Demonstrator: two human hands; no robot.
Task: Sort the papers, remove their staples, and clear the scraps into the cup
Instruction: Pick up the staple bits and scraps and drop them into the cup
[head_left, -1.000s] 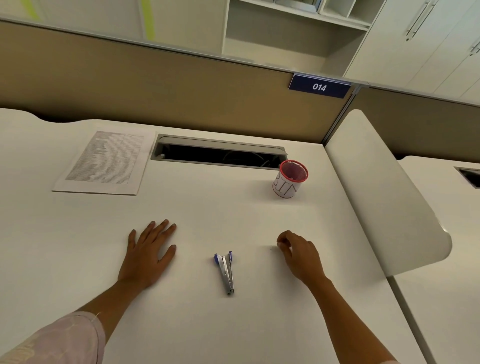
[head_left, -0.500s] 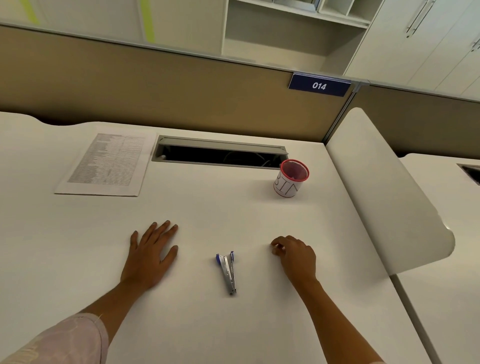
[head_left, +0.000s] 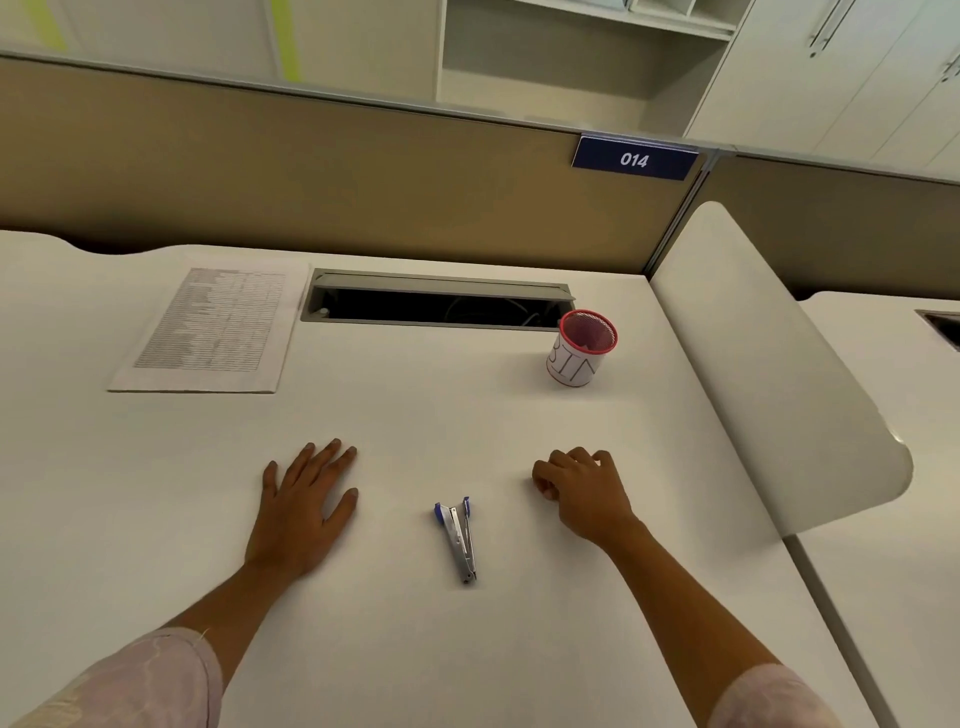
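A stack of printed papers (head_left: 213, 330) lies flat at the back left of the white desk (head_left: 467, 426). A red-rimmed mesh cup (head_left: 582, 348) with a white label stands at the back right. Near the front lies a silver staple remover (head_left: 460, 535) with blue tips, between my hands and touched by neither. My left hand (head_left: 306, 512) rests flat on the desk with its fingers straight. My right hand (head_left: 582, 493) sits on the desk with curled fingers and the thumb tucked against them; nothing shows in it.
An open cable slot (head_left: 436, 306) runs along the back of the desk between the papers and the cup. A white curved divider (head_left: 769, 364) rises at the desk's right edge. A tan partition (head_left: 363, 182) with a "014" sign closes the back.
My right hand has drawn slightly left and toward me across the desk, its fingers staying curled. The left hand, the staple remover, the cup and the papers have not moved.
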